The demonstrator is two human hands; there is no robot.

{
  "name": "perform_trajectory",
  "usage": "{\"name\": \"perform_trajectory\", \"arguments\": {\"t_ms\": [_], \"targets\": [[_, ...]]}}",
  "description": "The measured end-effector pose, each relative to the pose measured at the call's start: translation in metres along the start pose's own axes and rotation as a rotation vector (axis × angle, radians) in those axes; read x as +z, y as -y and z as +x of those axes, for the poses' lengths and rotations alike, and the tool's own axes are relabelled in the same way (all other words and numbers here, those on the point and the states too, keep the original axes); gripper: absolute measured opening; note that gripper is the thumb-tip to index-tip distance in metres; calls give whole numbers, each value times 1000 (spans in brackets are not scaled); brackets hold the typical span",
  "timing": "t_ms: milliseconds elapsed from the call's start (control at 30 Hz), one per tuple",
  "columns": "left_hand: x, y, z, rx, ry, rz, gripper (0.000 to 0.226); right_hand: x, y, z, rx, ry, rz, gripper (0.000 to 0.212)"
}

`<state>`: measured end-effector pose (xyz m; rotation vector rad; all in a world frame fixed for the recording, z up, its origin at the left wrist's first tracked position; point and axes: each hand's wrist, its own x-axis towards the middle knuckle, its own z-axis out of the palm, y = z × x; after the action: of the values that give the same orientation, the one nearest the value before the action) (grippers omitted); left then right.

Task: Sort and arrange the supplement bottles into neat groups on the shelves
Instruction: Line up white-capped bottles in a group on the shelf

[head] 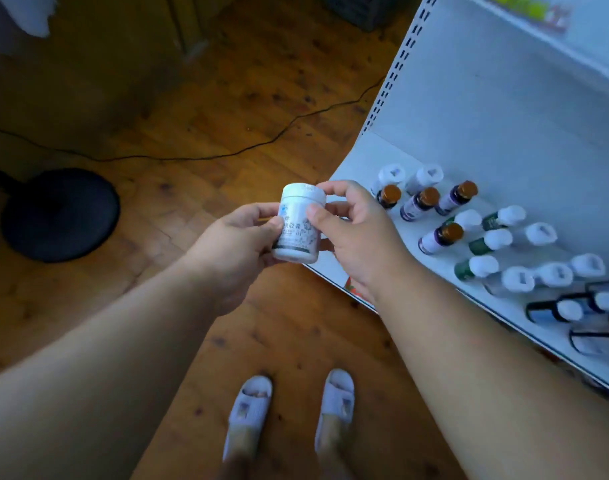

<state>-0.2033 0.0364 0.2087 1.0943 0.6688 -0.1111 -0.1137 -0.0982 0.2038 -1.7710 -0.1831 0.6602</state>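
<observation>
White bottle [299, 224] — near upright, cap up — held by left hand [239, 242], right hand [355, 230].

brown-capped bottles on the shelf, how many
4: three in a row near the shelf's far left, at and; one closer, at. More may sit out of frame.

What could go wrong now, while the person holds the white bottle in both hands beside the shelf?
1. The white bottle is held by the left hand and right hand over the wooden floor, not over the shelf; a slip would likely drop it there.
2. The small amber-capped bottles stand close together near the shelf's front, so setting the bottle down among them might topple some.
</observation>
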Motion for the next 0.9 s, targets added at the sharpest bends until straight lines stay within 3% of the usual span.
{"name": "perform_trajectory", "arguments": {"t_ms": [167, 333, 500, 633, 767, 900], "targets": [[51, -23, -100, -18, 240, 94, 32, -46, 46, -117, 11, -134, 88, 22], [146, -28, -162, -32, 490, 273, 30, -134, 71, -233, -48, -345, 175, 21], [303, 2, -206, -11, 846, 316, 44, -266, 67, -359, -163, -617, 178, 19], [453, 61, -267, 74, 1069, 364, 41, -383, 47, -471, -202, -783, 162, 22], [578, 114, -323, 61, 1119, 332, 38, -481, 35, -570, -189, -931, 154, 29], [688, 147, -354, 144, 1155, 461, 30, -567, 22, -635, -162, -1036, 168, 28]]}}
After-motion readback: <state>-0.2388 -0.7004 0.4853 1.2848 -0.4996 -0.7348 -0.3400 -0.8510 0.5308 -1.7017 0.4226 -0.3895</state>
